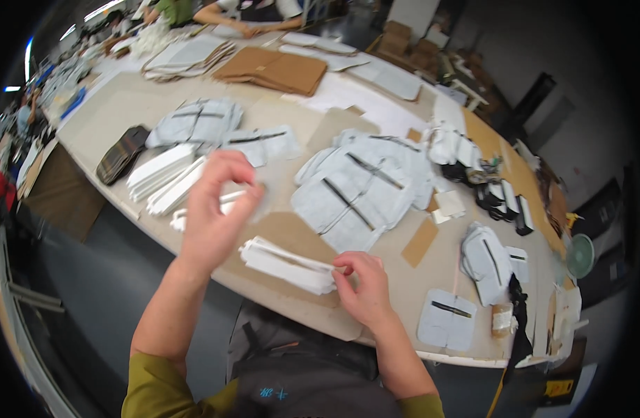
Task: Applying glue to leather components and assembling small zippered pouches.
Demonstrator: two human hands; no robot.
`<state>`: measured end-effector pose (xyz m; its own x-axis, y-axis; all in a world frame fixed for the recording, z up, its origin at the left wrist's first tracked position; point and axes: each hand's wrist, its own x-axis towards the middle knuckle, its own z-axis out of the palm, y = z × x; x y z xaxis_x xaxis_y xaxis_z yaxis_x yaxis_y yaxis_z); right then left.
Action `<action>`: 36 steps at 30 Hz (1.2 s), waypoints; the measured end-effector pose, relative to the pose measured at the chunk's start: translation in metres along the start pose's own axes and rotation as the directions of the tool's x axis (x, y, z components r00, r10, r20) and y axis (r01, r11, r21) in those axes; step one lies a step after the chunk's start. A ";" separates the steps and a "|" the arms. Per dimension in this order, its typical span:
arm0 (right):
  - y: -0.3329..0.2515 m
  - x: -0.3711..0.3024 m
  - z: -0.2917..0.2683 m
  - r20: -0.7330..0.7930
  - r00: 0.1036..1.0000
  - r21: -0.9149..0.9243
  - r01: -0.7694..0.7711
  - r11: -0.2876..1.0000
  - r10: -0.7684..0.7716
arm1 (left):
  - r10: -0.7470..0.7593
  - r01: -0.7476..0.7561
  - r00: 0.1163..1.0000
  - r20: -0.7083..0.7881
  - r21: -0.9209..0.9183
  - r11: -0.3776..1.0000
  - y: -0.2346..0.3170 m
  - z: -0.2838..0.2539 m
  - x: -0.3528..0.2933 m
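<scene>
A bundle of white fabric-like strips point(285, 268) lies near the table's front edge. My right hand point(364, 285) pinches the right end of this bundle between thumb and fingers. Raised to the left, my left hand point(221, 205) is slightly blurred, its thumb and fingertips curled together. Whatever those fingertips hold, if anything, is too small to make out. Behind that hand, further stacks of white strips point(159, 174) rest on the table, partly covered by it. Ahead of both hands is a pile of pale grey-blue cut pieces with dark zip-like slits point(358, 184).
Brown folded material point(271, 70) and pale sheets point(187, 56) lie at the far side, where a person's hands point(253, 29) rest. A dark patterned pouch point(122, 153) sits at the left edge. To the right are a pale piece point(446, 320), a small roll point(502, 320) and black cloth point(519, 313).
</scene>
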<state>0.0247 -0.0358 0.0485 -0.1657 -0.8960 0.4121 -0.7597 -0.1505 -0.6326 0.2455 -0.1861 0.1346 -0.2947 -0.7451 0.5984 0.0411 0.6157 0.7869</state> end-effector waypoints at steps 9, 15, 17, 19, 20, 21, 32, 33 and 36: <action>0.000 -0.021 -0.154 -0.247 0.957 0.185 -0.108 0.977 0.153 | 0.112 -0.086 0.702 0.703 -0.072 0.994 0.031 0.158 -0.015; 0.040 -0.073 -0.177 -0.049 0.983 0.189 -0.167 0.968 0.179 | 0.091 -0.039 0.544 0.834 -0.083 0.996 0.041 0.219 -0.041; 0.049 -0.085 -0.180 -0.052 0.975 0.228 -0.199 0.953 0.216 | 0.073 0.047 0.510 0.857 -0.113 0.993 0.043 0.230 -0.047; 0.070 -0.103 -0.181 -0.185 0.931 0.384 -0.225 0.895 0.314 | 0.062 0.130 0.479 0.876 -0.141 0.981 0.039 0.239 -0.050; 0.076 -0.111 -0.184 -0.284 0.869 0.524 -0.214 0.825 0.406 | -0.075 0.304 0.521 0.850 -0.102 0.947 0.031 0.241 -0.050; 0.079 -0.118 -0.189 -0.284 0.866 0.530 -0.216 0.820 0.412 | -0.225 0.472 0.538 0.812 -0.069 0.879 0.022 0.242 -0.053; 0.108 -0.165 -0.214 -0.364 0.659 0.827 -0.097 0.554 0.658 | -0.417 0.823 0.321 0.850 -0.033 0.566 -0.002 0.263 -0.084; 0.110 -0.167 -0.214 -0.350 0.660 0.825 -0.118 0.552 0.665 | -0.415 0.833 0.322 0.851 -0.047 0.552 -0.003 0.266 -0.085; 0.120 -0.170 -0.214 -0.332 0.660 0.826 -0.143 0.546 0.674 | -0.458 0.839 0.278 0.844 0.019 0.544 -0.004 0.272 -0.084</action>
<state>-0.1733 0.1877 0.0427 -0.8304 -0.5536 0.0629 0.1280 -0.2994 -0.9455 0.0101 -0.0561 0.0403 -0.9067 -0.2727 -0.3217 -0.2430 -0.2856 0.9270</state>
